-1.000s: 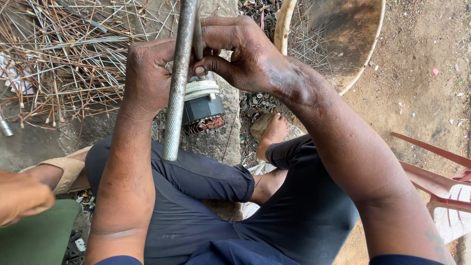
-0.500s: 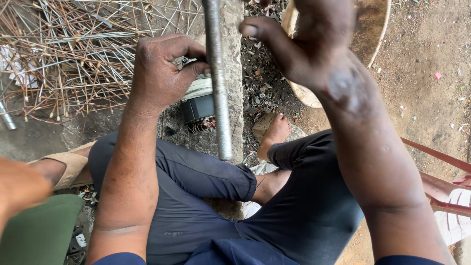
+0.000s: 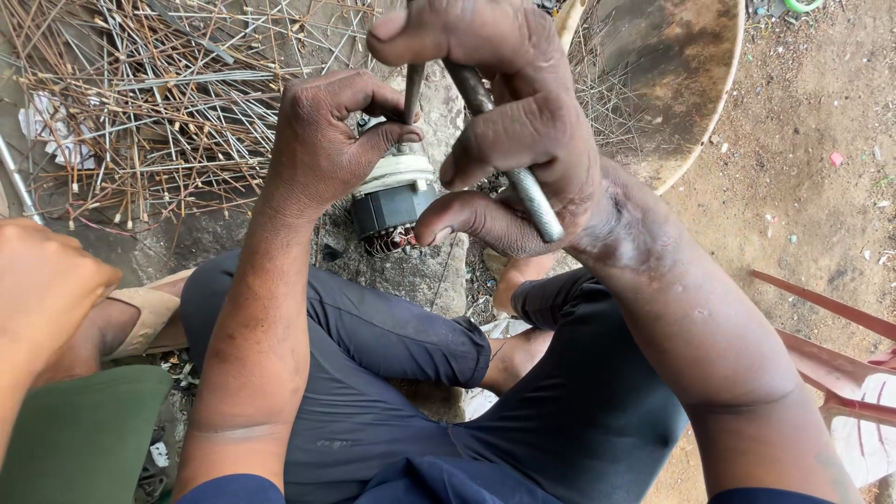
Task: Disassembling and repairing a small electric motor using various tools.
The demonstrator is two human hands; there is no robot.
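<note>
Left hand (image 3: pixel 322 140) clamped around small electric motor part with white plastic cap, dark laminated core and copper windings (image 3: pixel 392 198), thumb pressed against thin dark metal punch (image 3: pixel 413 89) standing upright on top of it. Right hand (image 3: pixel 509 121) fisted around long grey steel rod (image 3: pixel 504 154), raised just above and to the right of the motor part, rod slanting down out of the fist past the little finger. Motor part resting on rough grey stone block (image 3: pixel 425 271) between knees in dark blue trousers (image 3: pixel 373 345). Heap of thin rusty wire rods (image 3: pixel 140 103) spread on ground behind left hand. Round shallow metal pan (image 3: pixel 681 84) lying beyond right hand. Another person's hand (image 3: pixel 42 280) at left edge, near tan sandal (image 3: pixel 149 313).
</note>
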